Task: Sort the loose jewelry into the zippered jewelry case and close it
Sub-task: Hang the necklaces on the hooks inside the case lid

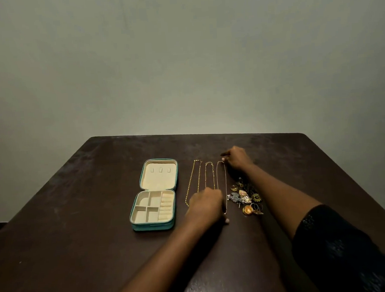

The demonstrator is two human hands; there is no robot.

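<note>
We cannot make out single pieces in the small heap of gold and coloured earrings and rings, and our left hand covers the near ends of the chains. That hand lies knuckles up, fingers curled, pinching the near end of the thin rightmost chain. Our right hand reaches far, fingertips pinching its top end. The open teal zippered case with cream compartments sits left of both hands on the dark brown table.
</note>
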